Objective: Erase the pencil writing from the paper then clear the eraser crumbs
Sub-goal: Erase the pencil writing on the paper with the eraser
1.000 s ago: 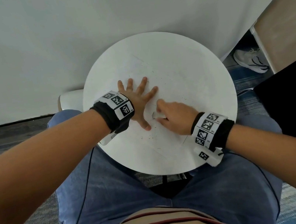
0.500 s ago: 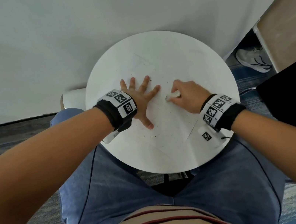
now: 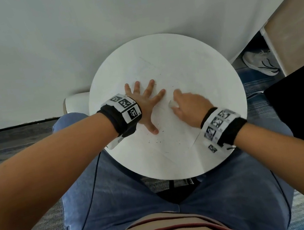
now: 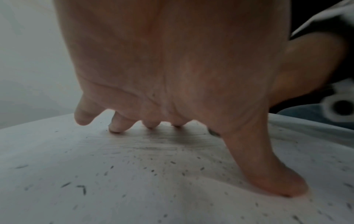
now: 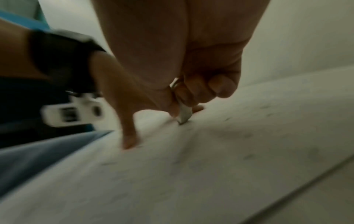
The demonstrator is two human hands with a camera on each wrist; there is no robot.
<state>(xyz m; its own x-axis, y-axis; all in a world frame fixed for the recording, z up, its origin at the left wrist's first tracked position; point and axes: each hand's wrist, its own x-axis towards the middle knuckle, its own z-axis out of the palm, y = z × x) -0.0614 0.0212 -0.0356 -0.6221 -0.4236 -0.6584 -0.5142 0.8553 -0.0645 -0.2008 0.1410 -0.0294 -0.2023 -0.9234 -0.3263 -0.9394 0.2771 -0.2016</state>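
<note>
left hand [image 3: 146, 105] splayed flat, fingers spread wide, pinning the white sheet of paper [image 3: 171, 131] on the round white table [image 3: 208, 62]. right hand [image 3: 189, 107] just beside it, pinching a small white eraser [image 5: 184, 114], tip down on the sheet. dark eraser crumbs [image 4: 153, 171] scattered around the left thumb. pencil marks too faint to make out, probably.

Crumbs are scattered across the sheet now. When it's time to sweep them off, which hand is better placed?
Left, probably. The left hand lies flat and spread on the paper, holding nothing, with crumbs just under its palm. The right hand is pinching the eraser against the sheet.
</note>
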